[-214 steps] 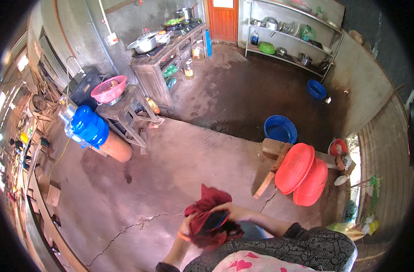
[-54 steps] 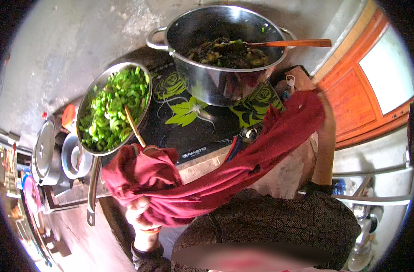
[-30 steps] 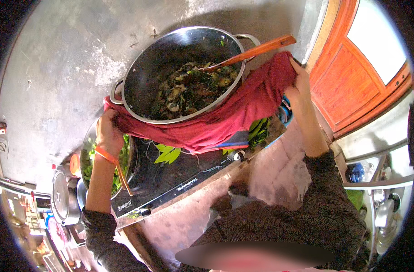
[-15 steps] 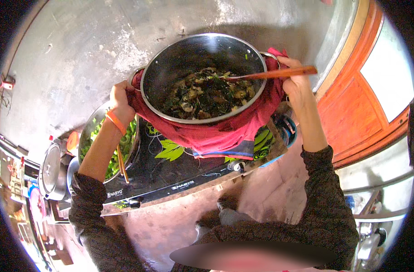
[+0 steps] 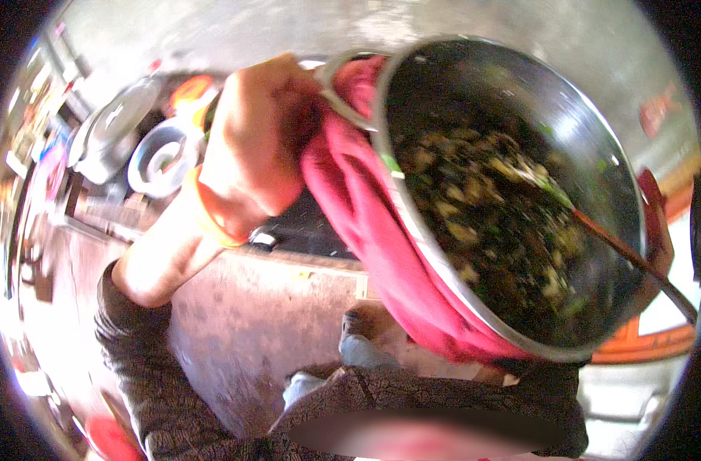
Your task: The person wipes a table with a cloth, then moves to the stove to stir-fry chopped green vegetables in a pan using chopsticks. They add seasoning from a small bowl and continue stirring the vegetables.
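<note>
A large steel pot is lifted and tilted toward me, with dark cooked food and greens in it. My left hand, an orange band on its wrist, is closed at the pot's left handle next to a bunched red cloth. The cloth hangs along the pot's near left side. At the right rim my right hand grips the pot's other side, mostly hidden behind it. A spoon with a wooden handle rests in the food and leans out over the right rim.
Below my left wrist lies the black stove, partly covered by the pot. A grey-blue basin and a lidded metal pot stand at the left. An orange wooden door is at the right, and my feet are on the floor.
The pot has moved right, closer to me, and tilted, off from over the stove. Both hands have gone with it, and my view has turned, blurring the surroundings.
</note>
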A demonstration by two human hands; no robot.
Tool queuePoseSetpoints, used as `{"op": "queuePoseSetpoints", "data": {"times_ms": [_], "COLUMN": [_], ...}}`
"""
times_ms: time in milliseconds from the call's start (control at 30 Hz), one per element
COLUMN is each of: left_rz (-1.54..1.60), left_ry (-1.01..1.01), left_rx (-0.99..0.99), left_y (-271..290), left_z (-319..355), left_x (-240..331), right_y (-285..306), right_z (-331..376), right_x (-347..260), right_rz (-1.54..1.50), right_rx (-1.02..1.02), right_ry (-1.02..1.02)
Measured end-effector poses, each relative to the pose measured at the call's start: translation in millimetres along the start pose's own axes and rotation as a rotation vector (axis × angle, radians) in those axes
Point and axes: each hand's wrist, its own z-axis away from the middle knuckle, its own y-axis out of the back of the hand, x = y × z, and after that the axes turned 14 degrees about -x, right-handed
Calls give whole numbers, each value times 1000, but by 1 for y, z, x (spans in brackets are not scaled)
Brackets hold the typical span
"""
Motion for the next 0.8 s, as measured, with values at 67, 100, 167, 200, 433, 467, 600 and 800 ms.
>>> {"op": "queuePoseSetpoints", "data": {"times_ms": [67,100,167,200,433,467,600,800], "left_rz": [132,85,-4,-68,-115,-85,25,-332], "left_ry": [-13,-64,-175,-169,-369,-384,-374,-744], "left_rx": [0,70,128,34,593,640,896,1319], "left_y": [10,14,21,27,32,35,69,237], "left_z": [76,119,209,264,630,681,856,1032], "left_x": [31,46,82,108,203,218,259,306], "right_y": [-29,-47,-87,-108,-279,-313,-478,-803], "right_z": [51,80,141,172,396,424,523,633], "right_x": [-34,-56,-103,-126,-240,-248,-269,-262], "right_rz": [92,127,180,197,135,108,-42,-67], "right_rx": [-69,-111,-201,-252,-672,-739,-870,-1130], "right_ry": [106,153,235,275,555,599,815,916]}}
